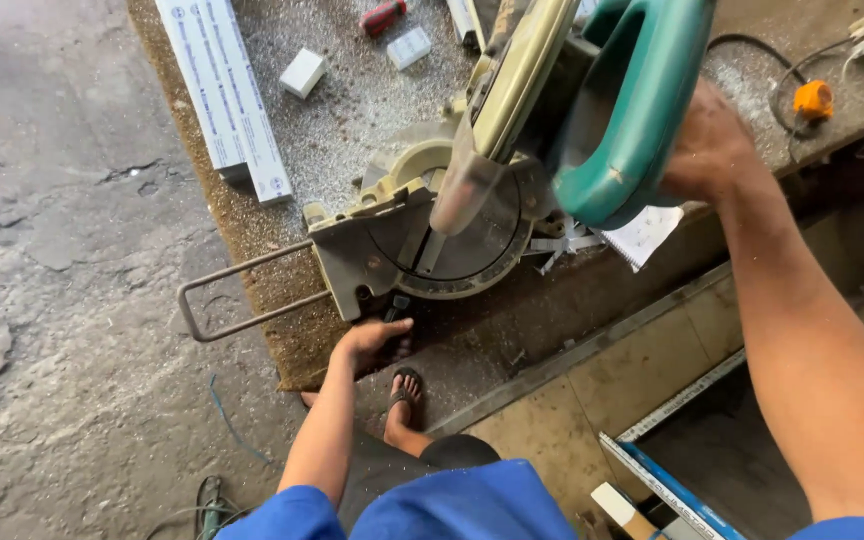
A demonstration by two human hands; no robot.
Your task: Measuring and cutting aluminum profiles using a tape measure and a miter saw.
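Note:
A mitre saw [472, 190] with a grey base and a teal handle [632, 110] stands on a brown mat [282, 250] on the floor. My right hand [707, 145] grips the teal handle from the right side. My left hand [372, 338] reaches down to the front edge of the saw base, fingers touching near a small knob there. The blade sits under its guard over the round turntable. A metal wire bracket [237, 295] sticks out from the base to the left.
White aluminium profiles [227, 90] lie on the mat at the back left, with small white offcuts [304, 73] and metal swarf around. An orange plug [813, 98] and cable lie at the far right. My sandalled foot [404, 395] rests below the saw. Bare concrete spreads left.

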